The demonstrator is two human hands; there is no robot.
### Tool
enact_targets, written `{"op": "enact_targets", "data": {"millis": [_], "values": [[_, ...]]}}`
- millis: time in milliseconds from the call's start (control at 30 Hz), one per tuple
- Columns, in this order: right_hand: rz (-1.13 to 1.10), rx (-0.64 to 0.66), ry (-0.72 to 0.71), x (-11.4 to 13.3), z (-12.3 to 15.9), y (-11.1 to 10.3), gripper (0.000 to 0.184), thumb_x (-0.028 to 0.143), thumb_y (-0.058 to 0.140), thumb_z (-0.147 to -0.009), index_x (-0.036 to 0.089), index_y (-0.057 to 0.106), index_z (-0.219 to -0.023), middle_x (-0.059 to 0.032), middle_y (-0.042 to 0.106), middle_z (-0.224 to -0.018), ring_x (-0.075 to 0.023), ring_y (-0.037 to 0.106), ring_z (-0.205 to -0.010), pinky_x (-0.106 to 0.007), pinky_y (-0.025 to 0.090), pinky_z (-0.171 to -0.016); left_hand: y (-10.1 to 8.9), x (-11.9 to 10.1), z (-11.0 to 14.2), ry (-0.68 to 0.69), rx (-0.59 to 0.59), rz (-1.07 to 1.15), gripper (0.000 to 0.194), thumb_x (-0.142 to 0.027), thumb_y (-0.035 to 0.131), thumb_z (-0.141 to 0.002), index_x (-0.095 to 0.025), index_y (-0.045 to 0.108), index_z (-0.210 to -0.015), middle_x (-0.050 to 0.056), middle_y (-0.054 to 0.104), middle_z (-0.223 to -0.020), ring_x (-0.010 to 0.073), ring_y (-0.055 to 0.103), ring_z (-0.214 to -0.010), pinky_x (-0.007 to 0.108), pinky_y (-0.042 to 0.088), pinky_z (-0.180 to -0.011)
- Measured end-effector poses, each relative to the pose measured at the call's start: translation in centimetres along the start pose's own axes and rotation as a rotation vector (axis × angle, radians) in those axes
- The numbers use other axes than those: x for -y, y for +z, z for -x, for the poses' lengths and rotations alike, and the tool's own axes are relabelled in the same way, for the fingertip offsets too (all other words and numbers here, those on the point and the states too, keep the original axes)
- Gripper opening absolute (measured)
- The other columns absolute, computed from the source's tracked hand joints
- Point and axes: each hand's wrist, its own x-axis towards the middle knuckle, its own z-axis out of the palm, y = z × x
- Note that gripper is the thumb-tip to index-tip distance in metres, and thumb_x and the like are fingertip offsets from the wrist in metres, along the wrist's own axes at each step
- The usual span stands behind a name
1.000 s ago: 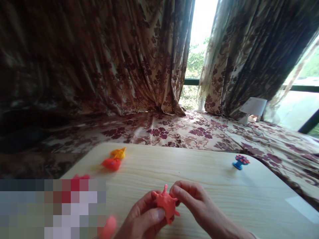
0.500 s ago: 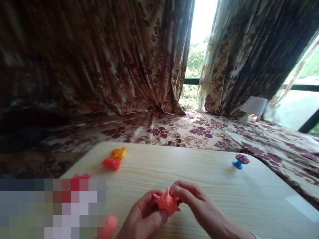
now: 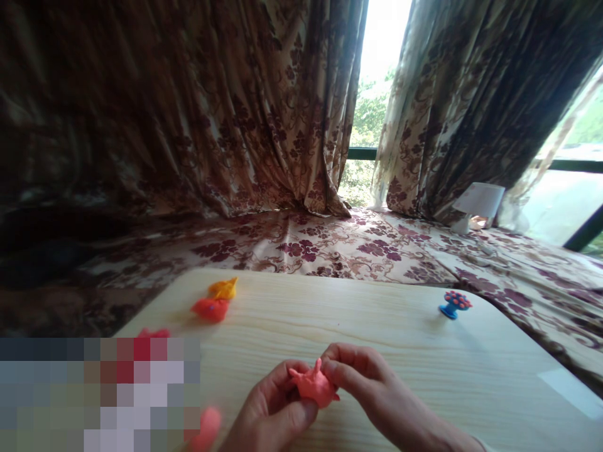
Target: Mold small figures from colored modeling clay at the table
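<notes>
A lump of coral-pink modelling clay (image 3: 315, 386) with several small spikes is held above the light wooden table (image 3: 377, 326). My left hand (image 3: 277, 402) is closed around its left and lower side, the thumb pressed on the front. At the upper right, the thumb and forefinger of my right hand (image 3: 362, 376) pinch the clay near an upright spike; the fingertips partly hide what they grip. Another pink clay lump (image 3: 207, 424) lies left of my left hand, partly covered by a blurred-out block.
Far left on the table are an orange-yellow clay piece (image 3: 223, 289) and a red one (image 3: 210, 309). A blue clay stand with red dots (image 3: 455, 303) is at the right. Beyond are a white lamp (image 3: 479, 199), floral cloth (image 3: 301, 245) and curtains (image 3: 264, 113).
The clay has tilted slightly in my fingers. My right thumb and forefinger have shifted a little lower on its right side, and my left hand has hardly moved.
</notes>
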Motion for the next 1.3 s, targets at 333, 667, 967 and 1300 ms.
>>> {"op": "enact_targets", "data": {"millis": [333,667,967,1300], "values": [[0.003,0.055,-0.005,0.4,0.2,-0.1,0.006,0.021,0.056,-0.077,0.015,0.057,-0.077,-0.0012,0.061,-0.076,-0.0146,0.054,-0.074,-0.027,0.041,-0.072,-0.1,0.5,0.0,-0.044,-0.035,0.188,0.017,-0.018,0.068,-0.067,-0.018,0.066,-0.084,0.004,0.069,-0.089,0.0192,0.06,-0.094,0.03,0.039,-0.092],[-0.038,0.085,0.003,0.6,0.3,-0.2,0.005,0.018,0.056,-0.075,0.015,0.058,-0.08,-0.0014,0.062,-0.079,-0.0145,0.054,-0.077,-0.027,0.041,-0.075,-0.1,0.4,0.1,-0.052,-0.059,0.194,0.02,-0.018,0.07,-0.066,-0.019,0.067,-0.086,0.004,0.07,-0.089,0.0188,0.061,-0.093,0.029,0.041,-0.091],[-0.016,0.07,0.001,0.2,0.2,-0.2,0.008,0.023,0.058,-0.077,0.016,0.056,-0.081,-0.0003,0.061,-0.079,-0.0136,0.053,-0.076,-0.025,0.041,-0.072,0.5,0.1,0.2,-0.027,-0.108,0.083,0.02,-0.024,0.072,-0.064,-0.019,0.065,-0.081,0.005,0.069,-0.087,0.0224,0.06,-0.094,0.033,0.04,-0.088],[0.019,0.1,-0.043,-0.5,0.1,-0.2,0.013,0.027,0.057,-0.079,0.015,0.058,-0.083,-0.0015,0.06,-0.079,-0.0148,0.055,-0.077,-0.026,0.043,-0.07,0.3,0.2,0.1,-0.048,-0.138,0.089,0.024,-0.027,0.074,-0.061,-0.018,0.064,-0.081,0.004,0.066,-0.079,0.0205,0.06,-0.084,0.031,0.043,-0.079]]}}
